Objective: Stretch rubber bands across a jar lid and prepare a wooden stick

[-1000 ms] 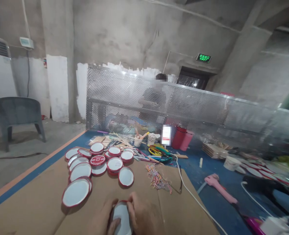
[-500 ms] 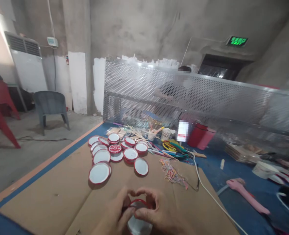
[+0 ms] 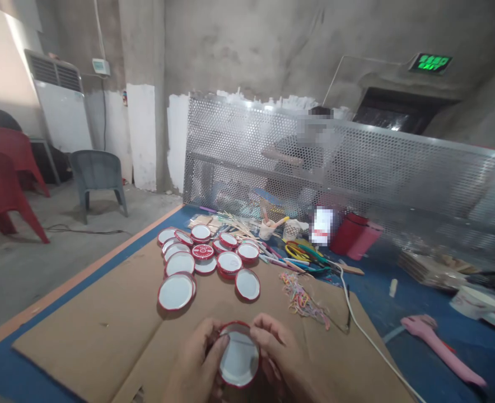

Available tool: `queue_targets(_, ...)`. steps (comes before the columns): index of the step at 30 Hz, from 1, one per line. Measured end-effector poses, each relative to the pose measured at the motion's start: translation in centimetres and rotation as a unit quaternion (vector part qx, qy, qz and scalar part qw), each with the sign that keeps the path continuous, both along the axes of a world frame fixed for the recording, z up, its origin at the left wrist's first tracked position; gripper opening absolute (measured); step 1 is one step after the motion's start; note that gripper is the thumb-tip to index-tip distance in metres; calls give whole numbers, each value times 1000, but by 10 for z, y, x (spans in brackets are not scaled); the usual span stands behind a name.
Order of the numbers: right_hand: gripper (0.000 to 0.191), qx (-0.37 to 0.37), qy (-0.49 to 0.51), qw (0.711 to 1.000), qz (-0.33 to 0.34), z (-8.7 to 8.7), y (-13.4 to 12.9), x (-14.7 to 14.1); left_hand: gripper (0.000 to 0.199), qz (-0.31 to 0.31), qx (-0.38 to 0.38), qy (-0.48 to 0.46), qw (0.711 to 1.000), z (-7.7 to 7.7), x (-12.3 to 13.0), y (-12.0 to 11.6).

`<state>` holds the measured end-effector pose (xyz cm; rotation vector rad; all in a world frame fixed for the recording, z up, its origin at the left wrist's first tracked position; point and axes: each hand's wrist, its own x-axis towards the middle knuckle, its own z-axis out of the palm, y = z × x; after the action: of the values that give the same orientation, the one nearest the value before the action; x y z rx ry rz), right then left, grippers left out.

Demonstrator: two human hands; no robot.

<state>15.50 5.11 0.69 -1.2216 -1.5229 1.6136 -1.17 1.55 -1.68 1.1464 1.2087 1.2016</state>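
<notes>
A red-rimmed jar lid (image 3: 239,361), white inside facing up, is tilted between my hands at the bottom of the view. My left hand (image 3: 201,358) grips its left edge, the thumb lying on the white inside. At the upper right rim, the thumb and forefinger of my right hand (image 3: 283,352) are pinched together, with other fingers curled at the lid's right side. A thin dark line crosses the lid's upper part between the two thumbs; I cannot tell what it is. Beyond my hands, several more jar lids (image 3: 176,291) lie overlapping, mostly white side up.
Under the lids is a cardboard sheet (image 3: 92,324) on a blue table. Right of them lie a tangle of coloured strands (image 3: 300,296), scissors (image 3: 298,252), a white cable (image 3: 369,341) and a pink glue gun (image 3: 440,347). A perforated metal screen (image 3: 247,145) stands behind, a person beyond it.
My hands have parted, the right moving to the lid's upper right rim. The lid shows more fully and sits higher in view. The whole view has shifted slightly.
</notes>
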Motion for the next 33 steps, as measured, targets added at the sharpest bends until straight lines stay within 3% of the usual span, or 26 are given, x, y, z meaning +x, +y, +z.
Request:
queue_targets(8, 58, -63, 45, 997, -6, -20, -15, 1, 41, 92, -71, -53, 992, 17, 0, -2)
queue_targets(13, 55, -85, 87, 992, -38, -25, -16, -1, 44, 99, -50, -91, 990, 17, 0, -3)
queue_targets(20, 50, -146, 119, 982, -8, -27, -16, -1, 42, 138, -13, -140, 980, 13, -3, 0)
queue_targets(26, 50, -171, 147, 973, 43, -28, -18, -3, 41, 112, -19, -115, 987, 15, -7, -1)
queue_targets(30, 58, -199, 186, 962, 4, -25, -17, -8, 43, 155, -15, -142, 977, 20, 0, -4)
queue_targets(33, 65, -215, 184, 957, -60, -17, -14, -6, 46, 189, -21, -165, 968, 26, 1, -6)
